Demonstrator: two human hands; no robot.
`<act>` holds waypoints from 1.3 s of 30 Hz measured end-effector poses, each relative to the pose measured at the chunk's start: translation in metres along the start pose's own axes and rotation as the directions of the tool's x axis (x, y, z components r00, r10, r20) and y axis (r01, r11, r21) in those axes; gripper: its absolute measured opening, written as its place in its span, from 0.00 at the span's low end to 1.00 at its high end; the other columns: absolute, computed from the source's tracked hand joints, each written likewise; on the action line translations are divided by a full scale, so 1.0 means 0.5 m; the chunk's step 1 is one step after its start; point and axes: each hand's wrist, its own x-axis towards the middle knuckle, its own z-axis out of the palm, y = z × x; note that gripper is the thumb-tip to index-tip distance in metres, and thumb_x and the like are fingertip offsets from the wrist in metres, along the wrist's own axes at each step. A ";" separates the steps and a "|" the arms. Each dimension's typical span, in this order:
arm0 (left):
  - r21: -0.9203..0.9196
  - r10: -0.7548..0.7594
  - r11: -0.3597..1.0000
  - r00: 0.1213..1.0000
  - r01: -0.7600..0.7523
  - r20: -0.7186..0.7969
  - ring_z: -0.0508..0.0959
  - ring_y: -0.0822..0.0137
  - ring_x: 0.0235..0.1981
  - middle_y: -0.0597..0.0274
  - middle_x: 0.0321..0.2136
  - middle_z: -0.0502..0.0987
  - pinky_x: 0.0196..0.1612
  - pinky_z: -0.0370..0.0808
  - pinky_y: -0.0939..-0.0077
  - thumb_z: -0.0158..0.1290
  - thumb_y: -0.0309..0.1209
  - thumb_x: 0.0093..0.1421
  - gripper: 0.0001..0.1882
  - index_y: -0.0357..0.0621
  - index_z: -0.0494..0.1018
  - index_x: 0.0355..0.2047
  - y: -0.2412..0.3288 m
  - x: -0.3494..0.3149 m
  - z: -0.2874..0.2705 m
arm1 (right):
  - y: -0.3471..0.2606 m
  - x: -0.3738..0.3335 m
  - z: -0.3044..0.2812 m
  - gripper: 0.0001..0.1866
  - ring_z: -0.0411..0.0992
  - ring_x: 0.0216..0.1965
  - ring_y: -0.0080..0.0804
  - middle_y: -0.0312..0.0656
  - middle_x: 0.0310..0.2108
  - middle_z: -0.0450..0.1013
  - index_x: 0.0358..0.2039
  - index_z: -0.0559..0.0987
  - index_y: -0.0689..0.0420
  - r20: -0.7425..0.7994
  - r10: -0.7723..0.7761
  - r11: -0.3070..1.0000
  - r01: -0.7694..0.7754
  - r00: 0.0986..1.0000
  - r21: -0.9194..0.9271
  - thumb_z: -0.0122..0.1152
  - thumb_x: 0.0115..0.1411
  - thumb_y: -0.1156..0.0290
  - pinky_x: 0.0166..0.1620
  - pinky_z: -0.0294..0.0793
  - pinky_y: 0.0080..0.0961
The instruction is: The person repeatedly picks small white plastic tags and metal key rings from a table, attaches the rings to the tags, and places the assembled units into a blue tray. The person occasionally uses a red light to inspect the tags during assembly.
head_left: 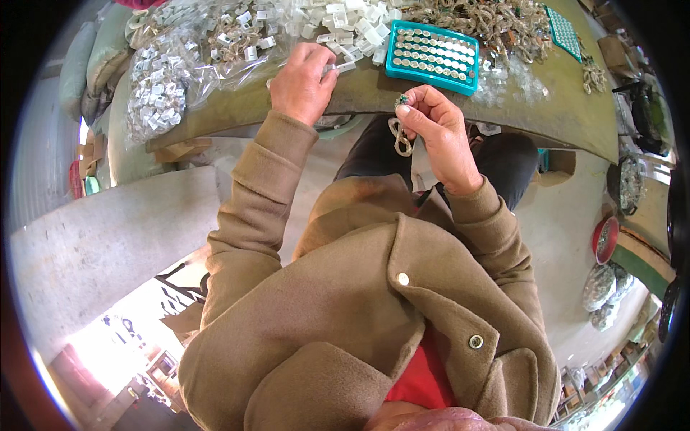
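At the table edge my left hand (305,82) has its fingers curled, with thumb and index finger closed on a small white plastic casing (329,69), mostly hidden by the hand. A loose pile of similar white casings (359,32) lies just beyond it. Nearer to my body, my right hand (440,129) pinches a small green circuit board (402,100) between thumb and fingers. A looped bundle of pale, clear-coated wire (399,138) hangs below the board. Beyond this hand sits a turquoise tray (392,70) filled with rows of round silvery coin cells.
Clear bags of white parts (158,93) lie on the left of the olive tabletop (532,118). Tangled wire bundles (496,25) heap up at the back. Small clear plastic pieces (514,82) are scattered right of the tray. A red bowl (605,241) stands at the right.
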 end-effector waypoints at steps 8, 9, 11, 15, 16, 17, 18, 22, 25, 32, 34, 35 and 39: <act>-0.793 -0.345 0.506 0.922 0.341 0.177 0.75 0.78 0.27 0.70 0.29 0.78 0.28 0.71 0.83 0.56 0.32 0.64 0.10 0.42 0.74 0.43 0.045 -0.028 -0.011 | -0.003 0.014 0.032 0.04 0.66 0.28 0.15 0.30 0.26 0.69 0.34 0.73 0.58 0.041 -0.052 0.997 0.050 0.998 0.052 0.60 0.62 0.75 0.32 0.64 0.15; -0.833 -0.364 0.309 0.866 0.460 0.343 0.73 0.81 0.27 0.71 0.30 0.78 0.27 0.70 0.85 0.56 0.32 0.65 0.11 0.41 0.75 0.44 0.060 -0.038 -0.017 | -0.002 0.020 0.035 0.05 0.67 0.27 0.17 0.31 0.26 0.69 0.34 0.73 0.58 0.065 -0.037 0.990 0.028 0.997 0.140 0.60 0.62 0.74 0.32 0.64 0.16; -0.794 -0.327 0.036 0.758 0.606 0.564 0.70 0.84 0.25 0.72 0.33 0.79 0.27 0.68 0.90 0.55 0.31 0.66 0.15 0.44 0.75 0.52 0.094 -0.050 -0.017 | 0.003 0.029 0.038 0.05 0.67 0.27 0.18 0.31 0.26 0.70 0.34 0.73 0.58 0.087 -0.013 0.966 -0.010 0.996 0.257 0.60 0.61 0.74 0.32 0.64 0.16; -0.811 -0.265 -0.213 0.767 0.545 0.584 0.78 0.79 0.33 0.67 0.38 0.81 0.28 0.73 0.88 0.57 0.35 0.65 0.14 0.42 0.78 0.48 0.140 -0.070 -0.014 | 0.013 0.030 0.025 0.04 0.68 0.26 0.17 0.32 0.25 0.71 0.33 0.75 0.58 0.002 -0.017 0.967 0.016 1.000 0.253 0.61 0.61 0.74 0.32 0.65 0.16; -0.791 -0.274 -0.156 0.744 0.591 0.610 0.78 0.80 0.34 0.69 0.38 0.80 0.29 0.73 0.88 0.56 0.34 0.65 0.14 0.43 0.77 0.49 0.143 -0.071 -0.013 | 0.015 0.028 0.021 0.04 0.68 0.26 0.17 0.32 0.25 0.71 0.33 0.75 0.58 -0.035 -0.017 0.973 0.025 0.999 0.231 0.61 0.61 0.74 0.32 0.65 0.16; -0.785 -0.261 -0.105 0.745 0.610 0.614 0.78 0.81 0.35 0.71 0.38 0.80 0.29 0.73 0.89 0.55 0.33 0.66 0.14 0.43 0.77 0.50 0.145 -0.072 -0.012 | 0.017 0.028 0.019 0.04 0.68 0.25 0.17 0.32 0.23 0.71 0.32 0.76 0.58 -0.076 -0.041 0.979 0.055 0.996 0.196 0.61 0.60 0.73 0.31 0.65 0.16; -0.778 -0.248 -0.053 0.746 0.626 0.617 0.77 0.82 0.36 0.73 0.39 0.79 0.30 0.73 0.90 0.54 0.32 0.66 0.15 0.44 0.76 0.52 0.145 -0.074 -0.011 | 0.017 0.027 0.016 0.04 0.68 0.25 0.17 0.32 0.23 0.71 0.32 0.76 0.59 -0.082 -0.053 0.983 0.066 0.995 0.170 0.62 0.60 0.73 0.30 0.65 0.15; -0.802 -0.275 -0.076 0.761 0.593 0.588 0.79 0.79 0.36 0.69 0.39 0.80 0.31 0.76 0.88 0.56 0.32 0.65 0.14 0.42 0.76 0.50 0.143 -0.078 -0.007 | 0.015 0.021 0.014 0.04 0.67 0.24 0.16 0.31 0.22 0.71 0.32 0.77 0.59 -0.097 -0.083 0.985 0.096 0.992 0.141 0.62 0.60 0.73 0.29 0.65 0.15; -0.832 -0.296 -0.112 0.781 0.543 0.549 0.80 0.76 0.37 0.64 0.39 0.81 0.31 0.77 0.86 0.58 0.31 0.63 0.14 0.39 0.76 0.48 0.151 -0.081 -0.003 | 0.010 0.009 0.016 0.04 0.68 0.24 0.17 0.32 0.23 0.71 0.32 0.77 0.59 -0.109 -0.081 0.982 0.098 0.991 0.162 0.62 0.60 0.73 0.30 0.65 0.15; -0.884 -0.246 -0.008 0.856 0.467 0.455 0.82 0.73 0.39 0.61 0.40 0.81 0.35 0.80 0.83 0.58 0.28 0.63 0.17 0.36 0.75 0.52 0.170 -0.085 -0.008 | 0.001 -0.010 0.011 0.05 0.70 0.26 0.17 0.33 0.27 0.74 0.34 0.78 0.61 -0.056 -0.048 0.987 0.056 0.997 0.148 0.63 0.61 0.72 0.32 0.69 0.15; -0.893 -0.245 0.013 0.868 0.450 0.433 0.82 0.72 0.38 0.60 0.41 0.81 0.36 0.80 0.83 0.58 0.28 0.63 0.18 0.36 0.74 0.53 0.170 -0.085 -0.013 | 0.001 -0.013 0.010 0.05 0.70 0.27 0.17 0.33 0.27 0.75 0.35 0.78 0.61 -0.049 -0.063 0.989 0.069 0.997 0.133 0.62 0.61 0.73 0.32 0.69 0.15; -0.899 -0.255 0.039 0.874 0.436 0.413 0.82 0.72 0.38 0.59 0.41 0.81 0.36 0.80 0.82 0.58 0.27 0.63 0.19 0.35 0.74 0.53 0.170 -0.084 -0.015 | 0.002 -0.014 0.009 0.05 0.70 0.27 0.16 0.33 0.28 0.75 0.35 0.78 0.61 -0.050 -0.073 0.989 0.078 0.996 0.123 0.62 0.62 0.73 0.32 0.70 0.15; -0.913 -0.257 0.130 0.902 0.388 0.346 0.81 0.73 0.37 0.58 0.42 0.81 0.36 0.81 0.82 0.58 0.26 0.63 0.18 0.35 0.74 0.53 0.175 -0.084 -0.017 | 0.002 -0.016 0.008 0.05 0.70 0.27 0.16 0.33 0.28 0.75 0.36 0.79 0.63 -0.063 -0.115 0.990 0.119 0.991 0.077 0.62 0.62 0.74 0.32 0.71 0.15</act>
